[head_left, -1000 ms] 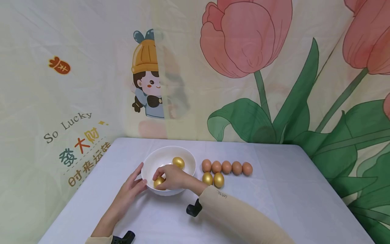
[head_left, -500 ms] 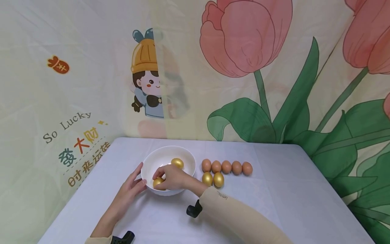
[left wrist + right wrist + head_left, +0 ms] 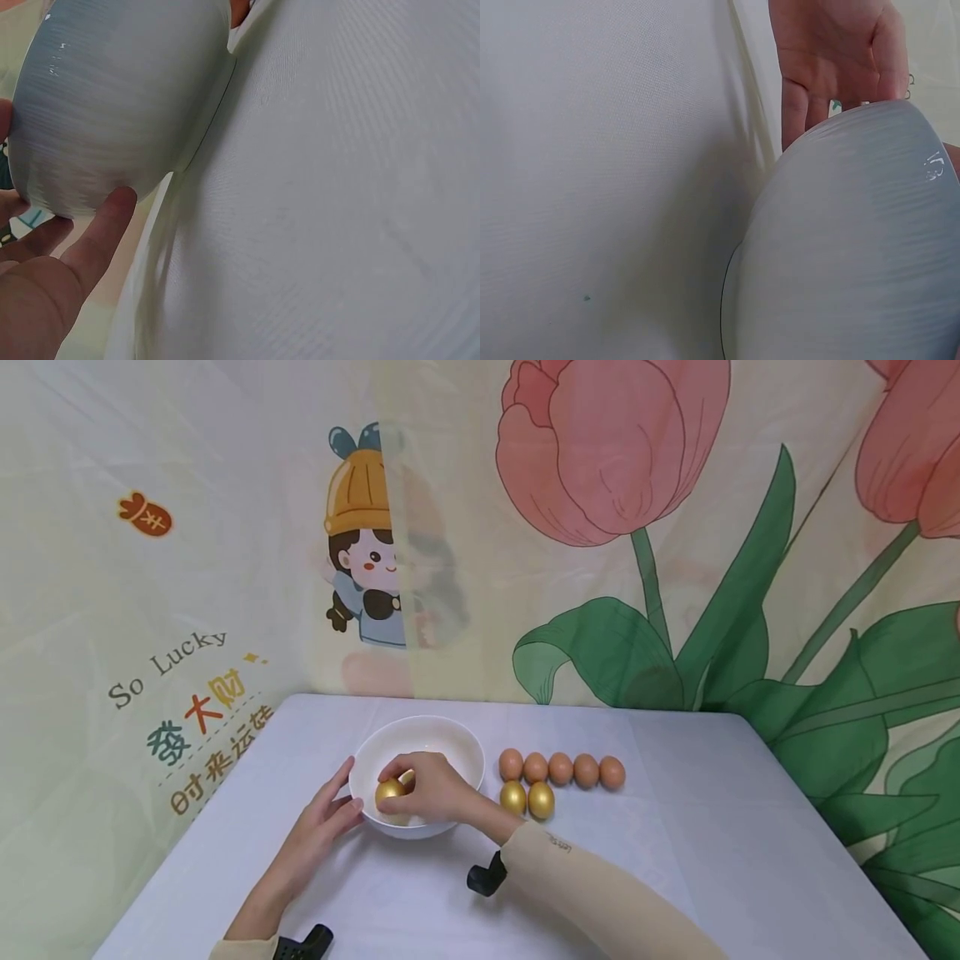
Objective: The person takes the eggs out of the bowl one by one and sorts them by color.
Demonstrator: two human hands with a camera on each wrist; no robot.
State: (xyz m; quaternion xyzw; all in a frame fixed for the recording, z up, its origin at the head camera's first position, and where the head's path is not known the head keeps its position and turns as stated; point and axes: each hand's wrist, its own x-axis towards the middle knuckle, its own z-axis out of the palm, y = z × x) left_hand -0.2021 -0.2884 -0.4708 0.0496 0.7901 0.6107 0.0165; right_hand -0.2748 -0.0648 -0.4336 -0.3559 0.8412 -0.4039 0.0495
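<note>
In the head view my right hand (image 3: pixel 429 787) reaches into a white bowl (image 3: pixel 468 764) and pinches a golden egg (image 3: pixel 390 792) between thumb and fingers. A sliver of a second golden egg (image 3: pixel 407 777) shows in the bowl; the hand covers most of it. My left hand (image 3: pixel 322 818) rests against the bowl's left side, thumb at the rim. Its fingers (image 3: pixel 105 229) lie along the outside of the bowl (image 3: pixel 127 97) in the left wrist view. From the right wrist, the bowl's outer wall (image 3: pixel 840 247) hides my right hand, while the left hand (image 3: pixel 840 60) shows beyond it.
Right of the bowl, several brown eggs (image 3: pixel 560 768) stand in a row. Two golden eggs (image 3: pixel 527 799) sit in front of that row's left end. A white cloth (image 3: pixel 637 877) covers the table, and a printed curtain (image 3: pixel 465 527) hangs behind it.
My right hand has raised the golden egg a little within the bowl and now covers most of the other golden egg there. The left hand stays at the bowl's side. The head view shifted slightly.
</note>
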